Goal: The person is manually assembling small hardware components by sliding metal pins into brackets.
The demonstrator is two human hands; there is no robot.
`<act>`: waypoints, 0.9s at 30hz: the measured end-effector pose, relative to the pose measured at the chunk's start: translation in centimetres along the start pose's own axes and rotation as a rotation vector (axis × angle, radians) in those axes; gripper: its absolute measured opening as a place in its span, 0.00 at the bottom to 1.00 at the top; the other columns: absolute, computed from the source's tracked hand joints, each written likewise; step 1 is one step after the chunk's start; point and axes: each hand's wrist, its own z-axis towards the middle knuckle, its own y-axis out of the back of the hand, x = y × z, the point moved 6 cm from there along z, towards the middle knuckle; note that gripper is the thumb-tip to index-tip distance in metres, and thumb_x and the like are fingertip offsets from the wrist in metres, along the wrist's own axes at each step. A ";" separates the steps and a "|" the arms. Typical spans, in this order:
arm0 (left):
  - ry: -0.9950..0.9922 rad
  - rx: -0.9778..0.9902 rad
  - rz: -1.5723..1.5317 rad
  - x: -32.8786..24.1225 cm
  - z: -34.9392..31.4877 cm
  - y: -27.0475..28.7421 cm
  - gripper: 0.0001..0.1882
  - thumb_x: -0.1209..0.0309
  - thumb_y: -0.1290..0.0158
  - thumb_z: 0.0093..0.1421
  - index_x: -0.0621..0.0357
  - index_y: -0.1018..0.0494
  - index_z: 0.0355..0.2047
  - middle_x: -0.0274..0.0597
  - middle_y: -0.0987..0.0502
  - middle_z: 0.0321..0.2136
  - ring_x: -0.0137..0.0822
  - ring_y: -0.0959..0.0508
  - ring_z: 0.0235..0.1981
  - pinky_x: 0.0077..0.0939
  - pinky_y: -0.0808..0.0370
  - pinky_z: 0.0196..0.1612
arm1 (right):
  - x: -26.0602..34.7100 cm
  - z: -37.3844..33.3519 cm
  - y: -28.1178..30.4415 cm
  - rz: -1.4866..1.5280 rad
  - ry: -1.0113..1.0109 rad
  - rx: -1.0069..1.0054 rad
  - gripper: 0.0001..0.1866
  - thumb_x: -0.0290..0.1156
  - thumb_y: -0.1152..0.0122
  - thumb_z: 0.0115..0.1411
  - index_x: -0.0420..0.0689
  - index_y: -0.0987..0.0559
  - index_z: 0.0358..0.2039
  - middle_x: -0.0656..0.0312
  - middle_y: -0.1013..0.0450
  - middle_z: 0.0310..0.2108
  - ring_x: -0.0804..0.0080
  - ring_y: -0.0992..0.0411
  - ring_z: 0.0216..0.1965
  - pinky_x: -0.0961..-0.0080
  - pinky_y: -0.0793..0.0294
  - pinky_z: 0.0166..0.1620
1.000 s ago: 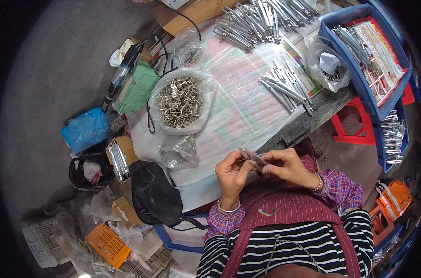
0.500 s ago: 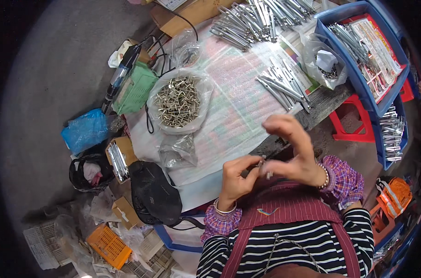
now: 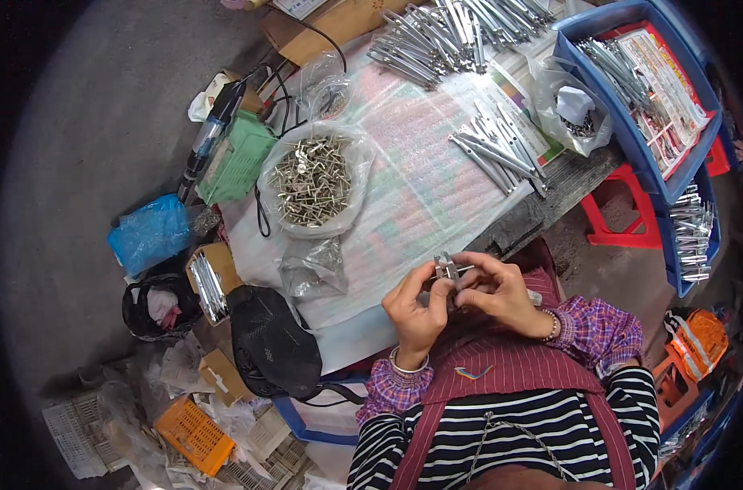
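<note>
At the table's near edge, my left hand [image 3: 416, 314] pinches a small silvery metal fitting [image 3: 446, 269] between thumb and fingers. My right hand [image 3: 504, 299] meets it from the right, fingers closed on the same fitting. A thin metal pin [image 3: 466, 267] sticks out beside the fitting, toward my right fingers; whether it is fixed in the fitting I cannot tell. Beyond my hands, on the table, an open plastic bag [image 3: 339, 222] holds a heap of metal rivets or screws [image 3: 312, 181]. Several slim metal bars [image 3: 498, 152] lie to the far right.
A big pile of metal bars [image 3: 437, 41] covers the table's far end. Blue trays [image 3: 569, 49] with metal parts stand at right, near a red stool [image 3: 629, 237]. A power screwdriver [image 3: 212, 135], green basket [image 3: 239, 163] and black mesh bag [image 3: 273, 347] line the left side.
My right hand, raised and apart with its fingers spread, has come down to my left hand and closed on the fitting. My left hand has shifted slightly forward, and the fitting shows more plainly.
</note>
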 end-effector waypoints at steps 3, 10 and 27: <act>0.124 0.086 -0.188 0.6 -0.5 -0.1 0.10 0.81 0.46 0.48 0.71 0.27 0.33 0.45 0.23 0.25 0.31 0.23 0.25 0.20 0.27 0.29 | 0.9 0.2 0.4 -0.243 0.200 -0.015 0.21 0.18 0.39 0.47 0.38 0.27 0.44 0.59 0.26 0.30 0.78 0.27 0.30 0.82 0.27 0.32; 0.209 0.392 -0.443 -1.3 -0.1 0.1 0.08 0.81 0.46 0.49 0.71 0.26 0.31 0.41 0.24 0.22 0.25 0.26 0.23 0.14 0.31 0.26 | 6.8 -0.8 0.0 -0.818 0.789 0.017 0.18 0.17 0.39 0.40 0.40 0.24 0.36 0.56 0.28 0.29 0.58 0.28 0.34 0.70 0.28 0.37; -0.029 0.029 -0.085 -0.1 -0.2 0.5 0.09 0.81 0.46 0.46 0.69 0.27 0.30 0.47 0.24 0.23 0.36 0.23 0.23 0.23 0.28 0.27 | 3.3 0.1 -0.7 0.002 0.041 0.093 0.38 0.20 0.33 0.44 0.40 0.39 0.56 0.58 0.40 0.51 0.73 0.34 0.47 0.76 0.29 0.47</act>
